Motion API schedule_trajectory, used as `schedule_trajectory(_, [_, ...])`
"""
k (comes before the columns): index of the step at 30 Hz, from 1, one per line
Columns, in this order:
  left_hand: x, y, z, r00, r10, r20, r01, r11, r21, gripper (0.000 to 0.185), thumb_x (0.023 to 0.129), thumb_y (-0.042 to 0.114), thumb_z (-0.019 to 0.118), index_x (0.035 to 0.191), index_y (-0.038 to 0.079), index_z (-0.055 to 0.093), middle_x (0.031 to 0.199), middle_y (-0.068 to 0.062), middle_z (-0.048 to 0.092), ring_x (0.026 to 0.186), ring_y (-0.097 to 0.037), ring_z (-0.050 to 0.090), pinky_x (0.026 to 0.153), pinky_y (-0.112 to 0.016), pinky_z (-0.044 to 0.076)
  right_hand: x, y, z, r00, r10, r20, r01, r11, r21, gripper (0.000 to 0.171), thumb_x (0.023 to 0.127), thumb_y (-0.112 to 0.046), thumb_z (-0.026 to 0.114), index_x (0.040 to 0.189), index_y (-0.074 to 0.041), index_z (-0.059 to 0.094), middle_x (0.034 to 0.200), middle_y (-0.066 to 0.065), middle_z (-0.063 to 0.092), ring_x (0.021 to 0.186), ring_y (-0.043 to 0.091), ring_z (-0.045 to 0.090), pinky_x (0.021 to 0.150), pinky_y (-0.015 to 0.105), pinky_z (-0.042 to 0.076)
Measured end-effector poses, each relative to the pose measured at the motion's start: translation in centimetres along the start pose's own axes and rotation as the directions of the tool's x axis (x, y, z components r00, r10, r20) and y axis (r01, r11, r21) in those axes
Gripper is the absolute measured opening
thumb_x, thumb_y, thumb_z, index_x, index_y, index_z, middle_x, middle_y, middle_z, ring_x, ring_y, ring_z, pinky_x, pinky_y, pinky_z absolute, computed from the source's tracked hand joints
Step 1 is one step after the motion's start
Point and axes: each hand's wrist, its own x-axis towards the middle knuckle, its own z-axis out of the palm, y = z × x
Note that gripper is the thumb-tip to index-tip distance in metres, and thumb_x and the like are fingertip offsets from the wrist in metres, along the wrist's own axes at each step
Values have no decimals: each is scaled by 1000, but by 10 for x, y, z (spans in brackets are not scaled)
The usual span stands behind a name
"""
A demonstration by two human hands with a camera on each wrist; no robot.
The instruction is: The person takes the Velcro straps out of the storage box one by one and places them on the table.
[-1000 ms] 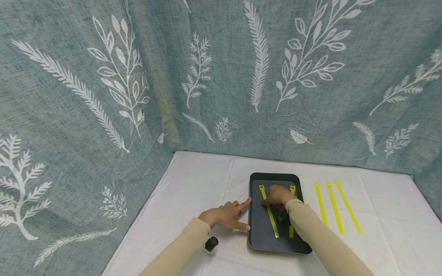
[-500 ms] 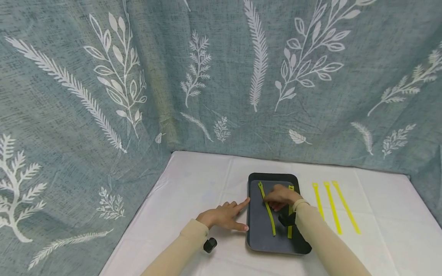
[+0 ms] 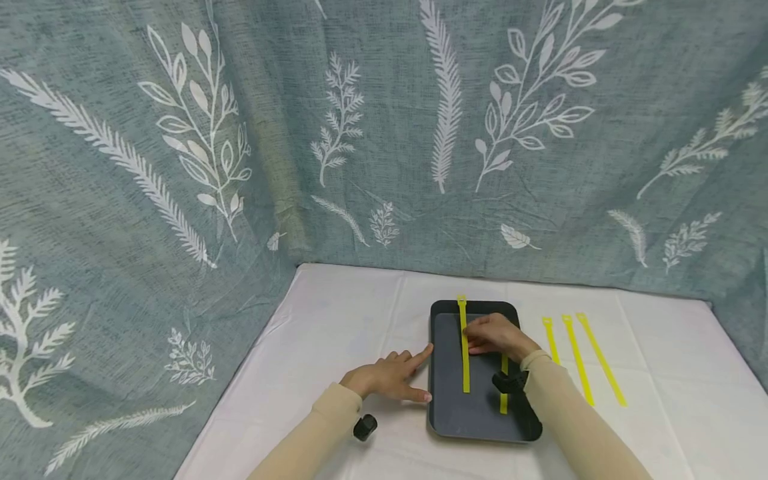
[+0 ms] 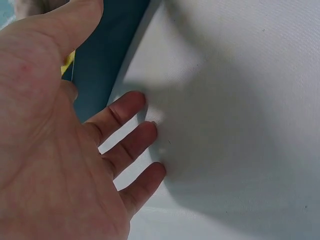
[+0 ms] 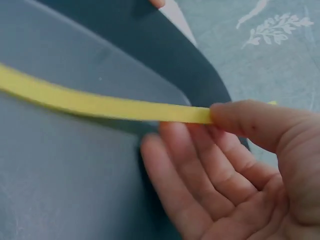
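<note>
R hand [image 3: 495, 335] pinches a yellow strap [image 3: 464, 347] between thumb and fingers, other fingers loosely spread under it; wrist view shows the thumb [image 5: 250, 120] clamped on top w/ the strap [image 5: 100, 102] running off to the left, lifted a bit above the tray floor. Strap lies lengthwise on the dark tray [image 3: 444, 400], far end poking over the back rim, near end abt mid-tray; prob held by one end so it can be laid straight. A 2nd strap [image 3: 505, 393] lies parallel just right of it, partly hidden by the R wrist and its black camera mount. L hand [image 3: 387, 377] is flat and relaxed on the white cloth [image 3: 336, 313], holding nothing, index tip touching or nearly touching the tray's left edge, likely steadying it; L wrist view shows the fingers [image 4: 127, 145] spread on cloth beside the tray [image 4: 107, 65]. Three more straps [image 3: 579, 360] lie in a row on the cloth right of the tray, apart from it. Open cloth behind and left of the tray; leaf-print curtain [image 3: 384, 133] closes off back and left side. Small black object [image 3: 365, 427] sits by the L sleeve.
</note>
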Motion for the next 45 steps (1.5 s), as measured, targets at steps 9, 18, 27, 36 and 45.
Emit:
schedule_trajectory(9, [0,2,-2,1000,0,0,0,1000,12,95,93,56,67,164,33,10,131,-3,52,107,-15,45,103,-43,43,-4,-11,-6,997,-50,-63,53,998,40,37,100,-19,63,128,6,63,112,13,69,90,15,67,85,36,59])
schedule_trajectory(18, [-1,0,0,1000,-11,12,11,1000,-18,95,92,55,69,164,34,11,130,-1,53,106,-14,44,102,-45,45,-15,-27,-12,994,-73,-81,76,996,37,42,102,-23,61,136,2,59,112,5,67,92,14,63,88,35,57])
schedule_trajectory(27, [2,-2,1,1000,1,5,-1,1000,-12,94,92,55,68,164,33,11,125,0,53,102,-13,43,100,-42,44,-27,-53,-23,991,-102,-87,103,994,16,47,103,-28,60,142,-2,55,124,10,66,99,14,66,91,35,57])
schedule_trajectory(36, [1,-5,1,1000,16,-4,-16,999,-34,95,93,56,67,164,33,10,132,-2,54,107,-14,43,105,-46,42,-39,-80,-36,986,-102,-133,103,995,-3,50,104,-33,58,146,-7,52,139,14,56,116,27,59,102,42,51])
schedule_trajectory(45, [-1,-3,2,1000,18,-12,-19,998,-54,94,92,53,69,164,32,12,134,-3,54,103,-14,41,105,-48,41,-50,-91,-62,976,-116,-183,121,992,18,56,104,-37,57,148,-3,47,117,-4,60,105,16,59,94,32,50])
